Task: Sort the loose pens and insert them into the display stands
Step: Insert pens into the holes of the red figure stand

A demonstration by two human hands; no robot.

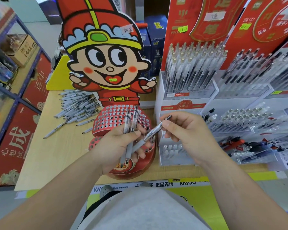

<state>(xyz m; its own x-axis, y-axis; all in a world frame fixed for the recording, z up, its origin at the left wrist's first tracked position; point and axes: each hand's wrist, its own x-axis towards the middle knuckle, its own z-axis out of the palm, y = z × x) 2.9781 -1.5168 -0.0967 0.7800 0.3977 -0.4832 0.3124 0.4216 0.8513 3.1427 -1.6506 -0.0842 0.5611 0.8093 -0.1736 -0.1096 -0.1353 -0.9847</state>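
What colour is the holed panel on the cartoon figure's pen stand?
The holed panel is red with pale round holes; the head view shows it.

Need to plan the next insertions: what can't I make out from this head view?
All head view.
Count of the pens in the left hand: fingers cover them, barrels overlap.
Lower tiers of the red stand: behind the left hand.
Extent of the loose pens: right side runs behind the cartoon cutout.
Markings on the single pen pinched by the right hand: too small.
Far side of the clear stands: cut by right edge.

Red stand (106,120), white-dotted holes
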